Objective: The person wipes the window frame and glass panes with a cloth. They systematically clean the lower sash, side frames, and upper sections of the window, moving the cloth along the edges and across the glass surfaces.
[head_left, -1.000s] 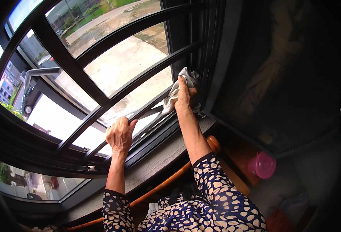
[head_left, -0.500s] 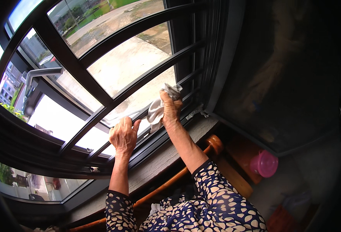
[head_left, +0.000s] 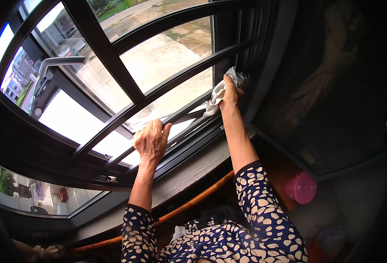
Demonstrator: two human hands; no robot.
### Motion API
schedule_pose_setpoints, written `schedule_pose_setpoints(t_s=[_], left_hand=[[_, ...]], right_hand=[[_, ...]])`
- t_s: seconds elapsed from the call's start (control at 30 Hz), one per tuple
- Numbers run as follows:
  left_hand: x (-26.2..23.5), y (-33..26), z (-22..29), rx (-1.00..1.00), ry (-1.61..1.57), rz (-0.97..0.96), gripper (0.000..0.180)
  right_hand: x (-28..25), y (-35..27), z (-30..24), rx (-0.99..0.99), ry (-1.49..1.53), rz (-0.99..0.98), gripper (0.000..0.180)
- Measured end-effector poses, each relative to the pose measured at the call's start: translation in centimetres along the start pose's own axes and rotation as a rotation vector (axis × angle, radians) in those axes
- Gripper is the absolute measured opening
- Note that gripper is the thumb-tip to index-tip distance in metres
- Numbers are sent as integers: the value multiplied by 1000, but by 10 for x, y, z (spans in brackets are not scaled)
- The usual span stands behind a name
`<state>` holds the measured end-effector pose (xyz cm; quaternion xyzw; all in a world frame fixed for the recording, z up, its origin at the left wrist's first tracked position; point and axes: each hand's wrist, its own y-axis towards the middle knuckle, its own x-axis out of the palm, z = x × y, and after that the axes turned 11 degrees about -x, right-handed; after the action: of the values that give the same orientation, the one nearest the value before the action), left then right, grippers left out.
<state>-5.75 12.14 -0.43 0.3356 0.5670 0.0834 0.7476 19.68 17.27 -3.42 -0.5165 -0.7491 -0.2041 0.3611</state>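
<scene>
My right hand (head_left: 232,93) is closed on a white and grey cloth (head_left: 216,99), which wraps around a lower bar close to the right side of the window frame (head_left: 241,57). Part of the cloth hangs below the fingers and part bunches up above the thumb. My left hand (head_left: 151,141) grips the same dark window bar (head_left: 185,108) farther left, fingers curled over it and thumb lying along it. Both forearms reach forward over the sill.
A grey window handle (head_left: 62,61) sticks out at the left. Below the frame runs a pale sill (head_left: 189,164), with a wooden rail (head_left: 198,198) nearer me. A pink bucket (head_left: 302,188) stands at the lower right. A dark panel (head_left: 329,87) fills the right side.
My right hand has slid the cloth along the bar to the right, up to the frame's side. The left hand keeps its grip on the bar. The view has shifted somewhat.
</scene>
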Motion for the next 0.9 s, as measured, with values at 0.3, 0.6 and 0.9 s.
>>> schedule_pose_setpoints(t_s=[0.3,0.6,0.9], left_hand=[[-7,-3,-5,70,-103,-76,28],[-18,-22,-25,60,-99,-102,46],[-47,-21,-41,102,-117,-387,87]], right_hand=[[5,-95,25,-90,-24,-77,33],[8,-195,28,46,-63,-207,38],[-73,-173,5,363,-387,-498,80]])
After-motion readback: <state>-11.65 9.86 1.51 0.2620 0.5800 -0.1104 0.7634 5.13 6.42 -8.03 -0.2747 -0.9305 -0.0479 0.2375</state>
